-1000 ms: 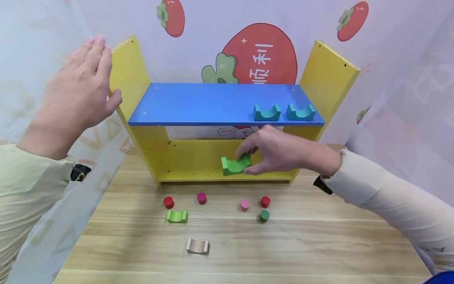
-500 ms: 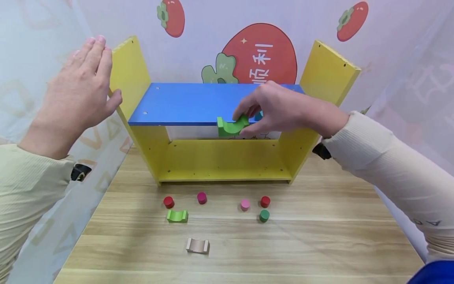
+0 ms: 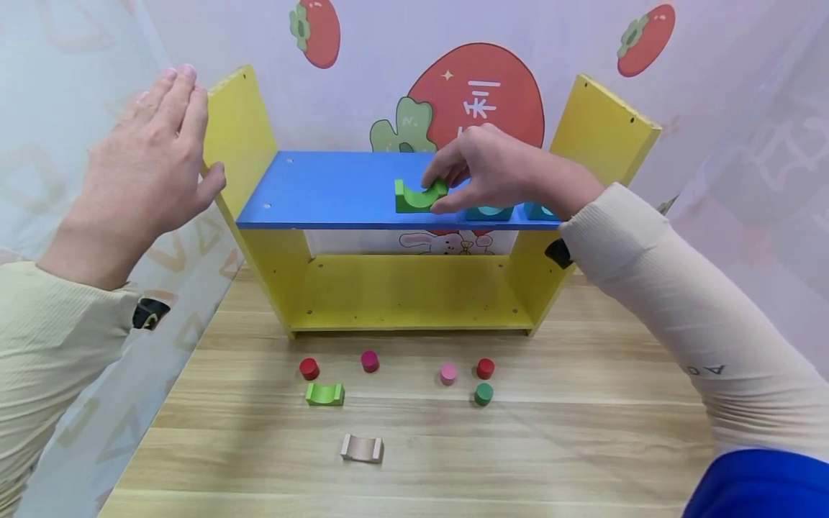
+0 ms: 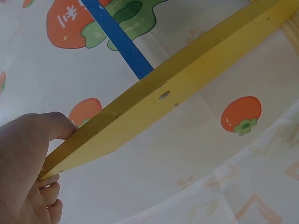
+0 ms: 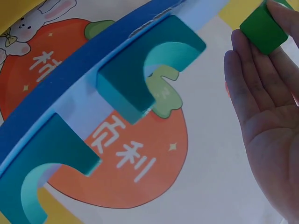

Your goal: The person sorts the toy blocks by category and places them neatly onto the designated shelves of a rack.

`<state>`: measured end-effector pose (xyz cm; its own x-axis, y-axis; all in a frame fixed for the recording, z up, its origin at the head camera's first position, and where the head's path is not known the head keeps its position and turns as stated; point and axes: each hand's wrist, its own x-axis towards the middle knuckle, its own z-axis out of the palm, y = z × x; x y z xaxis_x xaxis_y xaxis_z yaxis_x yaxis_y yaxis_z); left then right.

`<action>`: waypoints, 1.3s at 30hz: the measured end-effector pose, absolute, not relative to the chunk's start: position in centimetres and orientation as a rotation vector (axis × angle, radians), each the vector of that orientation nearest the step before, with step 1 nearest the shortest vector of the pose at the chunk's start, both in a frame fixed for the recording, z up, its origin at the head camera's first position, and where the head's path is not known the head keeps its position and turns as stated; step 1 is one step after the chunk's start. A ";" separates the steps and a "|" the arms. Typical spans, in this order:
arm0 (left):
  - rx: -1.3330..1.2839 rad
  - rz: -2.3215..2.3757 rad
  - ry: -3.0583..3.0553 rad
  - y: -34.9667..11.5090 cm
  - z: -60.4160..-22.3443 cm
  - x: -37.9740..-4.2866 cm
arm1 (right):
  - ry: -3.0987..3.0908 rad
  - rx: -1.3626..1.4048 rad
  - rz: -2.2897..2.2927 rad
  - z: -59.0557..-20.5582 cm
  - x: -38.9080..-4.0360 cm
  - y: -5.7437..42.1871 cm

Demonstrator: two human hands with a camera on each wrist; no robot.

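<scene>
Tbl (image 3: 570,439) w/ shelf (image 3: 343,187), cyls (image 3: 309,370), blks (image 3: 325,395)

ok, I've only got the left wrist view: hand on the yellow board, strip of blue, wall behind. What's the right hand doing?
Observer: Right hand is pinching a green block between thumb and fingers.

Operator: Sitting on the blue shelf, or in the air?

Observer: In the head view it shows against the blue shelf; can't tell if it's touching.

Operator: Anything else at that level?

Observer: Yes, two teal blocks stand side by side at the shelf's right end.
</scene>
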<state>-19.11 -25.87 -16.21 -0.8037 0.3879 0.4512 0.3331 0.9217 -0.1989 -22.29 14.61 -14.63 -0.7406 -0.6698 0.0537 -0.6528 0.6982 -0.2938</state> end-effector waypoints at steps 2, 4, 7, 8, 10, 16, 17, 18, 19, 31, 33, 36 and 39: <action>-0.522 0.150 -2.579 -25.9 -16.2 -19.1 | 2.846 -1.092 -0.464 -15.0 -22.8 14.7; -0.526 0.151 -2.572 -25.8 -16.2 -19.1 | 2.851 -1.081 -0.461 -15.4 -23.3 14.7; -0.529 0.149 -2.558 -25.8 -16.2 -19.1 | 2.855 -1.078 -0.452 -15.9 -23.8 14.5; -0.529 0.146 -2.552 -25.8 -16.3 -19.1 | 2.856 -1.080 -0.450 -16.0 -23.9 14.4; -0.531 0.140 -2.545 -25.9 -16.4 -19.2 | 2.862 -1.076 -0.441 -16.3 -24.1 14.3; -0.541 0.133 -2.535 -26.0 -16.5 -19.3 | 2.857 -1.066 -0.444 -17.0 -24.6 14.1; -0.543 0.135 -2.532 -26.0 -16.5 -19.3 | 2.855 -1.063 -0.442 -17.1 -24.6 14.1; -0.545 0.135 -2.528 -26.0 -16.5 -19.3 | 2.854 -1.062 -0.438 -17.2 -24.7 14.1; -0.546 0.134 -2.525 -26.0 -16.5 -19.3 | 2.853 -1.060 -0.433 -17.2 -24.7 14.1; -0.527 0.139 -2.557 -26.0 -16.5 -19.3 | 2.851 -1.040 -0.400 -17.7 -25.0 14.1; -0.521 0.138 -2.562 -26.0 -16.4 -19.3 | 2.852 -1.042 -0.394 -17.7 -25.0 14.1; -0.518 0.134 -2.557 -25.9 -16.4 -19.3 | 2.853 -1.044 -0.383 -17.5 -25.0 14.2; -0.521 0.134 -2.551 -25.9 -16.4 -19.3 | 2.857 -1.048 -0.367 -17.0 -24.7 14.2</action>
